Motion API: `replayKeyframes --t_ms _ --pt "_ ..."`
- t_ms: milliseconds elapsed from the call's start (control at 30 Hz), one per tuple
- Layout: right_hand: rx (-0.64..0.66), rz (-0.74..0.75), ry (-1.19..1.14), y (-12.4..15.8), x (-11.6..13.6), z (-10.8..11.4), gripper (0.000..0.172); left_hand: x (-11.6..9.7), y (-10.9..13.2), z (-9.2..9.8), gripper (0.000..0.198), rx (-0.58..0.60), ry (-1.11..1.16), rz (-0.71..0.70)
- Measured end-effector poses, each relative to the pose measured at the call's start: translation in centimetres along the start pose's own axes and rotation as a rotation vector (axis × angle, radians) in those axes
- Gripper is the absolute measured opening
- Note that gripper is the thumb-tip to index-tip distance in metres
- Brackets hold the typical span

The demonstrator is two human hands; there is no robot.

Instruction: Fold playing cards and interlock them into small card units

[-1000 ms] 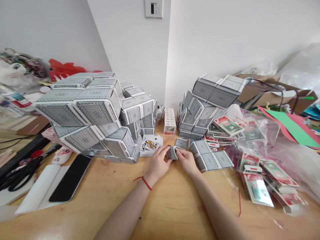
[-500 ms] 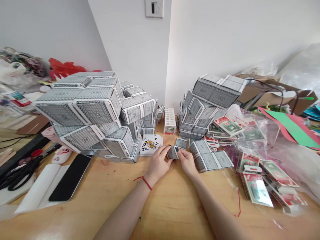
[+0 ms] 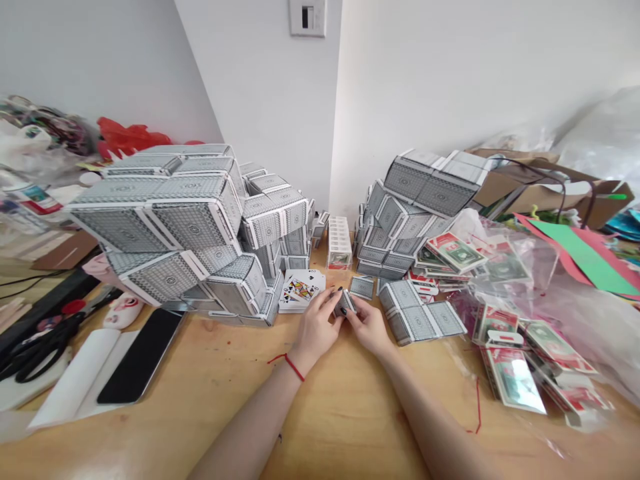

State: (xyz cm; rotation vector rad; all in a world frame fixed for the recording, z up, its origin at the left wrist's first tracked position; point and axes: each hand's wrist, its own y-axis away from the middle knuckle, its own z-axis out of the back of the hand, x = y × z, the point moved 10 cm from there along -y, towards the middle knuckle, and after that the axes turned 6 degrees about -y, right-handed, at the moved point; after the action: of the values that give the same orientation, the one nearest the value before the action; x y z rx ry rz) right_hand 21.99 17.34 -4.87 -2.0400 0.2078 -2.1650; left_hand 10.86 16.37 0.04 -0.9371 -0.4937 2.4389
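Between my two hands, just above the wooden table, is a small folded playing card [image 3: 344, 303] with a grey patterned back. My left hand [image 3: 320, 320], a red string round its wrist, pinches it from the left. From the right, the fingers of my right hand [image 3: 367, 325] are closed on it too. Fingers cover part of the card, so its exact fold is hidden. Beyond my left hand lies a stack of face-up playing cards [image 3: 300, 290]. A flat grey card piece [image 3: 361, 287] rests just behind my right hand. Joined folded-card blocks [image 3: 417, 313] lie to the right.
Tall stacks of folded-card blocks stand at left [image 3: 190, 220] and right [image 3: 425, 190]. A clear case of card decks [image 3: 340, 243] sits between them. A phone [image 3: 143, 357] and black scissors [image 3: 47, 343] lie left; opened card boxes [image 3: 515, 377] and plastic wrap lie right.
The card has tilted and turned between my fingers. My right hand has shifted slightly, its fingertips now lower at the card's near right edge. My left hand has barely moved.
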Motion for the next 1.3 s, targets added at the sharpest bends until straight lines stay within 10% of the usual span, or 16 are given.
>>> replayKeyframes --t_ms 467,733,933,1300 --pt "0.05 0.009 0.047 0.0 0.7 -0.5 0.034 -0.1 0.1 -0.7 0.049 0.061 -0.024 -0.025" --pt "0.032 -0.143 -0.38 0.0 0.5 -1.1 0.028 -1.1 -0.5 0.7 0.052 0.049 0.148 -0.038" --pt "0.125 -0.282 -0.642 0.8 0.4 -3.7 0.028 1.9 -0.1 1.1 0.033 -0.088 0.286 0.243" --pt "-0.149 -0.261 -0.062 1.3 -0.3 -1.3 0.043 1.5 0.7 -1.3 0.014 0.02 0.158 0.27"
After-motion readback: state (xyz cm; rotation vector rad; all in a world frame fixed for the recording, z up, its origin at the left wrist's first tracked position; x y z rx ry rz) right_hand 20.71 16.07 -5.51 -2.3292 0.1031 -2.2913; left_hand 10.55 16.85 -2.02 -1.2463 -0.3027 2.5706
